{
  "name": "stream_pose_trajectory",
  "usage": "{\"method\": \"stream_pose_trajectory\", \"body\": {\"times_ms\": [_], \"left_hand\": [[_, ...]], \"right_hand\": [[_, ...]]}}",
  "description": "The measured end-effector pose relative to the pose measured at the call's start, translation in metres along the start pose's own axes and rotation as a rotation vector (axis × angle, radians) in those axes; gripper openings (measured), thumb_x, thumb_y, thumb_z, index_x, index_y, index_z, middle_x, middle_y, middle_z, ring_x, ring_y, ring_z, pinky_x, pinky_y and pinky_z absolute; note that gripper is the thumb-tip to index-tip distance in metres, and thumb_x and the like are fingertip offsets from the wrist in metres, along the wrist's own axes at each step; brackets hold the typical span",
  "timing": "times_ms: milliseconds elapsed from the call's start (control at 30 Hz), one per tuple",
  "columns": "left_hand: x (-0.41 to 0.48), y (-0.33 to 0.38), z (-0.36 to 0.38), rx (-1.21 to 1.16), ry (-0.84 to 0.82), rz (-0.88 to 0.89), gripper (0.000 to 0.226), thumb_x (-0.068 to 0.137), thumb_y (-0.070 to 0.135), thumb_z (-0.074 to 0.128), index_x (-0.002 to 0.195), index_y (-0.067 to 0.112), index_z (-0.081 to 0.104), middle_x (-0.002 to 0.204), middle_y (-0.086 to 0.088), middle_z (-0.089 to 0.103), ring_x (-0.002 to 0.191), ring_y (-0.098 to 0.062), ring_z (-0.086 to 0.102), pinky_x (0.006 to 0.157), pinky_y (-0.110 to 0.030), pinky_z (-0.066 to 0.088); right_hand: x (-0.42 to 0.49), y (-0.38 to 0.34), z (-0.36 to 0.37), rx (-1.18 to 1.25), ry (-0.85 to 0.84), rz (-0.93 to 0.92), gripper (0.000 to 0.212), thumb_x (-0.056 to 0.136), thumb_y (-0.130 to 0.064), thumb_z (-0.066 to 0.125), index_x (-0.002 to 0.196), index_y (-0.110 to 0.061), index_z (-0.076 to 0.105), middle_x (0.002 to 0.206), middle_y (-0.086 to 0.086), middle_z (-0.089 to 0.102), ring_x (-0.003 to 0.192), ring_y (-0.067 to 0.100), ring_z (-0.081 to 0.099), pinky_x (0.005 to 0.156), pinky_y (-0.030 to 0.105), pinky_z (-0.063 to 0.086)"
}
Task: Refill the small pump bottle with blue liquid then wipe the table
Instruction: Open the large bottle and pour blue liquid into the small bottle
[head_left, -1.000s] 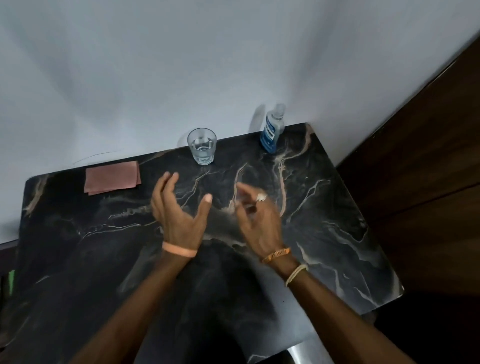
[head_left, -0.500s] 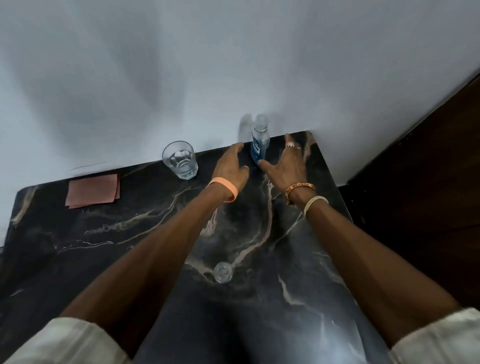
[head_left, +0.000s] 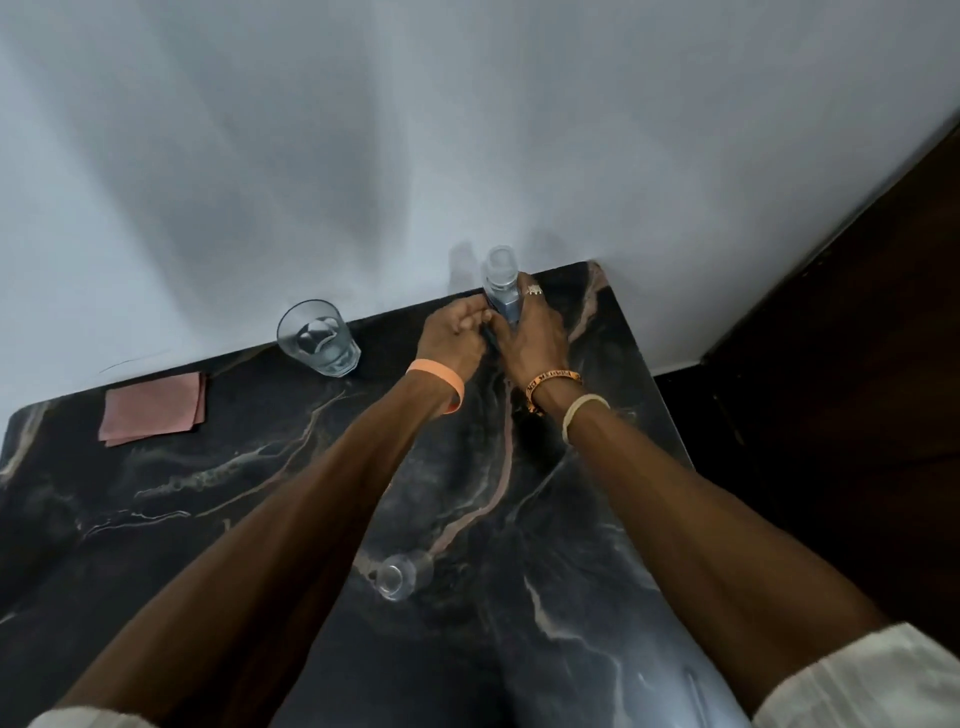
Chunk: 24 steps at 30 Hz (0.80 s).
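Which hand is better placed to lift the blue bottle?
Right, probably: the right hand wraps the bottle just below its cap, while the left hand only reaches its lower side.

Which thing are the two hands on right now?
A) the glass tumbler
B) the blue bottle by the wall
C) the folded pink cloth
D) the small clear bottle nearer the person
B: the right hand has its grip round the blue bottle, and the left hand curls against its lower part. The glass tumbler, pink cloth and small clear bottle are untouched.
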<state>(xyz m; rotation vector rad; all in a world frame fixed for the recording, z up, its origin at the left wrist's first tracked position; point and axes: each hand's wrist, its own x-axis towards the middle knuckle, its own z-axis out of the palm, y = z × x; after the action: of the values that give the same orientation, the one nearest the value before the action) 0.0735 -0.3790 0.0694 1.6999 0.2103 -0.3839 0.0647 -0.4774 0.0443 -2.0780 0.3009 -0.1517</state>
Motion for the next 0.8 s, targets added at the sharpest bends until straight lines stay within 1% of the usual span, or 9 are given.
{"method": "stream_pose_trajectory", "body": {"times_ms": [67,133,267,400,533,600,667,733,800], "left_hand": [[-0.027,-0.001,0.013,0.027,-0.034,0.056,0.042,0.090,-0.016,0.040,0.123,0.001,0.060,0.116,-0.017,0.067,0.114,-0.030,0.061,0.097,-0.041,0.049],[-0.062,-0.005,0.026,0.031,-0.094,0.114,0.051,0.083,-0.022,0.042,0.122,0.004,0.061,0.115,-0.012,0.068,0.110,-0.019,0.064,0.096,-0.035,0.051],[-0.134,-0.030,0.051,0.063,-0.202,0.201,0.057,0.079,-0.023,0.043,0.123,0.009,0.061,0.118,-0.003,0.066,0.110,-0.004,0.061,0.100,-0.027,0.046],[-0.190,-0.063,0.060,0.122,-0.306,0.151,0.059,0.082,-0.019,0.043,0.129,0.013,0.058,0.126,-0.002,0.063,0.119,-0.007,0.056,0.106,-0.030,0.042],[-0.216,-0.077,0.053,0.219,-0.412,0.189,0.061,0.082,-0.015,0.046,0.135,0.013,0.053,0.133,-0.003,0.059,0.120,-0.001,0.052,0.107,-0.021,0.038],[-0.220,-0.081,0.049,0.254,-0.480,0.183,0.061,0.082,-0.014,0.047,0.137,0.012,0.051,0.136,-0.005,0.057,0.124,-0.006,0.051,0.109,-0.023,0.037],[-0.223,-0.084,0.048,0.288,-0.553,0.146,0.060,0.083,-0.012,0.049,0.139,0.012,0.048,0.139,-0.006,0.054,0.128,-0.012,0.049,0.111,-0.028,0.036],[-0.227,-0.090,0.046,0.328,-0.598,0.134,0.057,0.084,-0.009,0.051,0.137,0.012,0.049,0.137,-0.005,0.055,0.128,-0.015,0.051,0.110,-0.029,0.037],[-0.230,-0.098,0.042,0.388,-0.620,0.141,0.052,0.085,-0.005,0.053,0.134,0.013,0.053,0.135,-0.004,0.058,0.125,-0.018,0.053,0.108,-0.031,0.039]], "right_hand": [[-0.026,0.003,-0.022,0.019,0.051,-0.011,0.054,0.090,-0.014,0.064,0.140,-0.018,0.043,0.134,0.004,0.057,0.123,0.022,0.053,0.095,0.028,0.044],[-0.062,0.008,-0.049,0.020,0.140,-0.012,0.054,0.089,-0.017,0.065,0.139,-0.023,0.044,0.131,0.000,0.059,0.119,0.016,0.055,0.091,0.023,0.043],[-0.151,0.019,-0.088,0.010,0.230,0.056,0.054,0.091,-0.021,0.064,0.141,-0.018,0.043,0.134,-0.001,0.057,0.122,0.012,0.053,0.100,0.026,0.045],[-0.217,0.027,-0.098,-0.058,0.272,0.164,0.050,0.092,-0.018,0.063,0.139,-0.015,0.045,0.133,0.002,0.058,0.122,0.016,0.055,0.099,0.027,0.045],[-0.249,0.032,-0.100,-0.074,0.274,0.227,0.049,0.090,-0.017,0.064,0.136,-0.016,0.046,0.129,0.002,0.060,0.116,0.019,0.058,0.094,0.033,0.049],[-0.259,0.035,-0.101,-0.110,0.277,0.246,0.048,0.089,-0.018,0.065,0.134,-0.018,0.046,0.128,0.003,0.061,0.115,0.022,0.059,0.091,0.031,0.049],[-0.265,0.041,-0.102,-0.139,0.261,0.271,0.048,0.088,-0.018,0.066,0.132,-0.019,0.046,0.129,0.004,0.060,0.117,0.025,0.058,0.092,0.035,0.049],[-0.272,0.048,-0.101,-0.166,0.228,0.304,0.050,0.088,-0.018,0.067,0.133,-0.019,0.045,0.131,0.005,0.059,0.119,0.028,0.057,0.094,0.040,0.049],[-0.280,0.053,-0.096,-0.191,0.192,0.322,0.049,0.089,-0.018,0.066,0.133,-0.017,0.044,0.132,0.007,0.059,0.120,0.030,0.056,0.094,0.037,0.047]]}}
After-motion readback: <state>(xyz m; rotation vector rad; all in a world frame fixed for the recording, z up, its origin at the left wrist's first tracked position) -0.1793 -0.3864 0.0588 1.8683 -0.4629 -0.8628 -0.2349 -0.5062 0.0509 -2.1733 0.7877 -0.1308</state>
